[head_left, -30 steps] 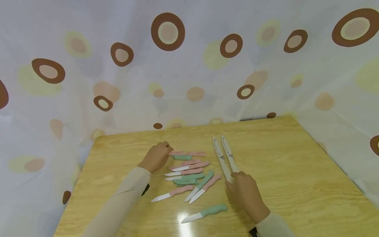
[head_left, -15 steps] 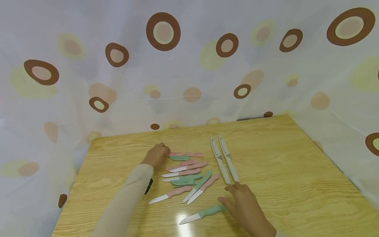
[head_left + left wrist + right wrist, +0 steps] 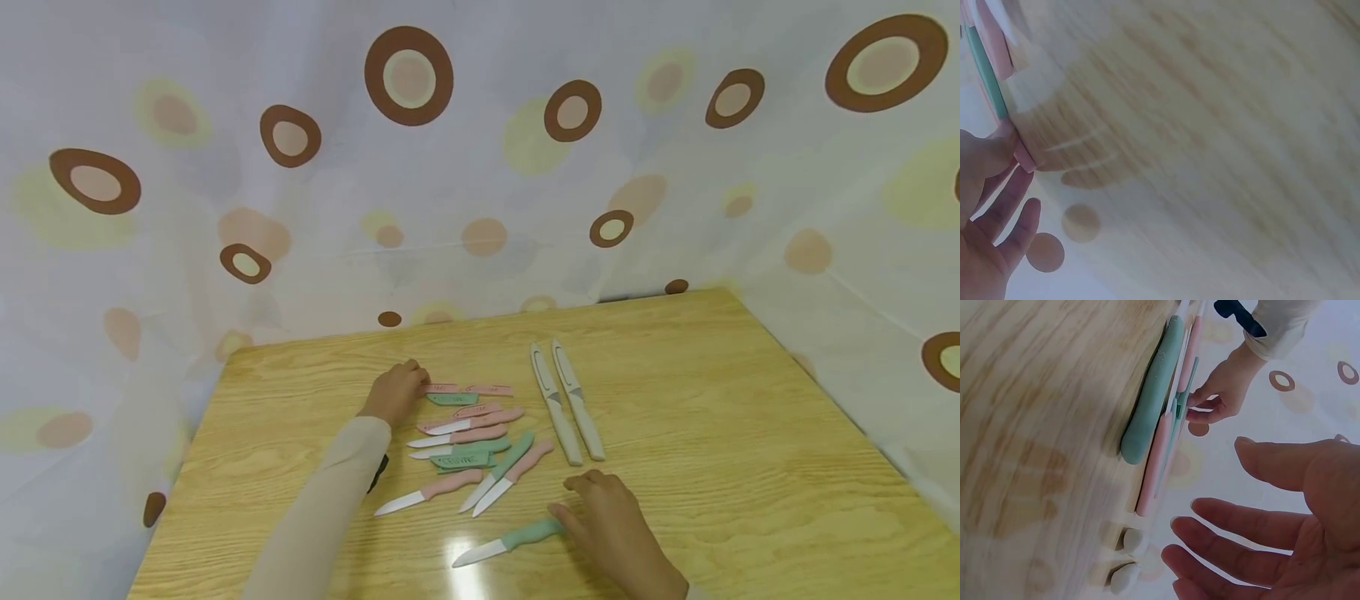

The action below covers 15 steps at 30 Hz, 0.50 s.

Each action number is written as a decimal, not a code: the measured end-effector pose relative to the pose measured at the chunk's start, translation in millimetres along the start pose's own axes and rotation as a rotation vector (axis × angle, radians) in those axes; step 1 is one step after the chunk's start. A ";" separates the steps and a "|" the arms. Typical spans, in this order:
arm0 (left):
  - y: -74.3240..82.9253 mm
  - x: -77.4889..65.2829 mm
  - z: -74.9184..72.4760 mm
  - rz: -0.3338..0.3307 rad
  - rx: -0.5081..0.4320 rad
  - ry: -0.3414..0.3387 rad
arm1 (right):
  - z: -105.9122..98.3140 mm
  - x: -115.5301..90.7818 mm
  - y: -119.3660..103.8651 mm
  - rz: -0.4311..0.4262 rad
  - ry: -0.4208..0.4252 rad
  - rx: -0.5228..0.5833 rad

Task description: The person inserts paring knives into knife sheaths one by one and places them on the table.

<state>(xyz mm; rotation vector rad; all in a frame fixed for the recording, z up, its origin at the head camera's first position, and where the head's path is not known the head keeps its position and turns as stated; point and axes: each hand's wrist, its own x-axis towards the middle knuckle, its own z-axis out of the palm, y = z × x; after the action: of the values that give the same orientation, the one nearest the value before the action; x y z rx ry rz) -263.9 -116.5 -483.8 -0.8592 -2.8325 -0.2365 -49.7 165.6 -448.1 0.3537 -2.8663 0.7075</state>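
Observation:
My left hand (image 3: 394, 393) pinches the left end of a pink knife sheath (image 3: 1025, 156) between thumb and fingers. That sheath lies in line with another pink sheath (image 3: 491, 390), with a green sheath (image 3: 452, 399) just in front. My right hand (image 3: 611, 525) hovers with spread fingers, holding nothing, near the handle of a green paring knife (image 3: 534, 532). Beyond it, two cream-handled knives (image 3: 566, 422) in pale sheaths lie side by side. In the right wrist view the green handle (image 3: 1152, 394) lies left of my open fingers.
Between the hands lie several bare white-bladed knives with pink and green handles, such as a pink knife (image 3: 453, 483), a crossed pair including a green knife (image 3: 513, 458), and a lettered green sheath (image 3: 461, 461). The wooden table (image 3: 712, 400) meets a patterned curtain (image 3: 480, 167).
My right hand has let go of the cream-handled knives and drawn back toward me beside the green knife. The left hand stays at the pink sheath. The view has shifted slightly.

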 end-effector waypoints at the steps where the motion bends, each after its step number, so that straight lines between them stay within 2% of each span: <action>1: 0.2 -0.1 0.2 0.007 0.013 0.003 | 0.1 0.0 0.2 0.004 -0.005 -0.002; 8: -1.2 -0.2 2.6 0.043 0.100 -0.013 | 1.4 -1.0 1.0 0.016 -0.023 0.011; 12: -1.5 0.0 0.8 0.062 0.119 -0.068 | 1.6 -1.5 1.3 0.028 -0.047 0.011; 15: -3.6 0.4 -1.7 0.086 0.168 -0.109 | 0.3 -1.2 1.3 0.021 -0.050 0.002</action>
<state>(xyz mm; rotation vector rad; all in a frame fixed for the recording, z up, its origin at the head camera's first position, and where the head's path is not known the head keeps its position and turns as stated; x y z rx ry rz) -266.1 -119.6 -482.4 -0.9816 -2.8543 0.0612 -49.0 166.8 -449.2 0.3467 -2.9203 0.7149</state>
